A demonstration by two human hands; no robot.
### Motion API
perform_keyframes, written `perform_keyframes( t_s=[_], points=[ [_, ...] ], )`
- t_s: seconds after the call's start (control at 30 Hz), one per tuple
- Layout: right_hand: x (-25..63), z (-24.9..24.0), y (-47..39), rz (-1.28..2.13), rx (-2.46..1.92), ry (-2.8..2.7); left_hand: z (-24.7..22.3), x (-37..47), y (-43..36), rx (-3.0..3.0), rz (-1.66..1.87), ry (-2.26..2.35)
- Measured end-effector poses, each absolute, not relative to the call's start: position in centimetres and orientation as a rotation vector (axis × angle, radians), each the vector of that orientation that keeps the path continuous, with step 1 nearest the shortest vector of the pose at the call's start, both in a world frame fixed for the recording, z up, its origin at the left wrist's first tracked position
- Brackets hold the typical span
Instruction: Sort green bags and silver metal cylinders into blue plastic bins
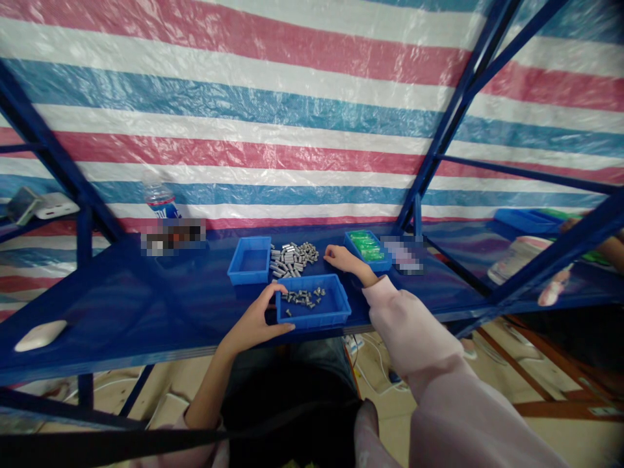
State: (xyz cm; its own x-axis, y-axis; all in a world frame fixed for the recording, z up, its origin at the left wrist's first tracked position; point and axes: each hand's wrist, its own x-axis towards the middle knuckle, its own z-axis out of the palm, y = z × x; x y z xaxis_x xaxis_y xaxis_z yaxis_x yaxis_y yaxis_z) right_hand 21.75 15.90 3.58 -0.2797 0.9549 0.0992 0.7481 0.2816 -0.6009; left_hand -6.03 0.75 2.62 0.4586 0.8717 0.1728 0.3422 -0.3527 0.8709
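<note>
My left hand (256, 320) grips the left end of a blue plastic bin (336, 311), thumb along the near wall and fingers at the far corner. Several small metal screws (305, 298) lie scattered inside this bin. Just beyond it, a heap of silvery metal cylinders (292, 260) rests on the blue table. My right hand (344, 259) is at the right side of the heap, its fingers curled and pressed together; whatever they may hold is hidden. An empty blue bin (234, 263) stands left of the heap. Right of my right hand sits another bin (385, 265) with green packets (366, 244).
A water bottle (163, 200) and a blurred-out item (173, 235) stand back left; a white mouse (41, 335) lies front left. Blue frame posts (429, 156) rise beside the table. At far right are a white tub (519, 257), another blue bin (524, 221) and another person's arm (611, 250).
</note>
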Motion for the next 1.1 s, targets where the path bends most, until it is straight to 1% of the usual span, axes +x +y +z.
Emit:
perform_keyframes(
  t_s=[0.07, 0.13, 0.27, 0.33, 0.43, 0.5, 0.8, 1.1],
  points=[
    [21.3, 4.0, 15.6, 0.713, -1.503, -2.130, 2.6, -6.0, 0.7, 1.905, 0.836, 1.018],
    [20.9, 4.5, 15.3, 0.906, -1.401, -2.098, 2.6, -6.0, 0.7, 1.913, 0.841, 1.017],
    [20.7, 5.8, 14.4, 1.428, -0.933, -1.868, 2.6, -6.0, 0.8, 1.909, 0.848, 1.020],
    [21.0, 6.4, 14.1, 1.586, -0.753, -1.800, 2.6, -6.1, 0.8, 1.901, 0.841, 1.022],
    [21.3, 6.7, 13.9, 1.772, -0.623, -1.884, 2.6, -6.1, 0.8, 1.904, 0.834, 1.018],
    [21.5, 6.6, 14.0, 1.815, -0.610, -1.985, 2.5, -6.1, 0.8, 1.914, 0.839, 1.009],
    [21.7, 6.4, 14.5, 1.807, -0.614, -2.193, 2.5, -6.1, 0.9, 1.912, 0.844, 1.009],
    [21.2, 6.8, 13.8, 1.665, -0.801, -2.002, 2.5, -6.1, 0.8, 1.905, 0.844, 1.008]
  ],
)
